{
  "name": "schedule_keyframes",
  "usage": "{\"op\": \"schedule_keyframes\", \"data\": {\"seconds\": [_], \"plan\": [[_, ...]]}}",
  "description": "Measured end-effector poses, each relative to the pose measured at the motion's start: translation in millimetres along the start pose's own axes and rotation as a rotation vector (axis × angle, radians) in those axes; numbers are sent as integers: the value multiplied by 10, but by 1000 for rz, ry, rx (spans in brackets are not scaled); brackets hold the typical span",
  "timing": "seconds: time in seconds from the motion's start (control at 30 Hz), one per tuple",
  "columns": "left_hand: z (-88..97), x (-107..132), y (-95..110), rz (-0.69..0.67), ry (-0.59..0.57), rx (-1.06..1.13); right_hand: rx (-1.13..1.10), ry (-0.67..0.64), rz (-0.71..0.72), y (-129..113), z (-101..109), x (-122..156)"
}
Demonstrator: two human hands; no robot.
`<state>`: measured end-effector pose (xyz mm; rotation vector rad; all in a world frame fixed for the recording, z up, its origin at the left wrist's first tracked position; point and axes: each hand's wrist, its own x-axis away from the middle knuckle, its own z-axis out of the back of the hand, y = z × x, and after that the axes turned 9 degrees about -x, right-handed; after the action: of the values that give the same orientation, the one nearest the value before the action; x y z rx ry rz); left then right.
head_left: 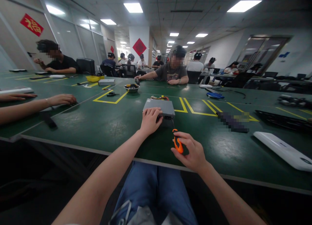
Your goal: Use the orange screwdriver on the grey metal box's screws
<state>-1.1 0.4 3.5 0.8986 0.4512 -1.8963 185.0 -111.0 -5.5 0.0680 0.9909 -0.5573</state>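
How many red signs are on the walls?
3: a red rectangular sign tilted on the left wall, a red diamond on the white pillar, and a small red one far back beside it. Others may be hidden.

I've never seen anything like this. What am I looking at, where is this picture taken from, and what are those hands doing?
This picture comes from a camera worn on a person's head, looking forward and down past their own jeans at their two bare hands. No machine is involved. The left hand rests on a grey metal box, and the right hand holds a screwdriver with an orange handle. They are at a long green workbench marked with yellow lines. Farther along stands a metal bowl, and a co-worker sits across the bench.
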Motion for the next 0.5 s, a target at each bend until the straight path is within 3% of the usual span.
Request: {"op": "schedule_keyframes", "data": {"seconds": [0.23, 0.5], "plan": [[7, -5, 0, -9, -11, -2, 87, -193, -5, -58, 30, -64], [-10, -9, -9, -1, -5, 12, -12, -21, -68, -3, 8, 0]]}}
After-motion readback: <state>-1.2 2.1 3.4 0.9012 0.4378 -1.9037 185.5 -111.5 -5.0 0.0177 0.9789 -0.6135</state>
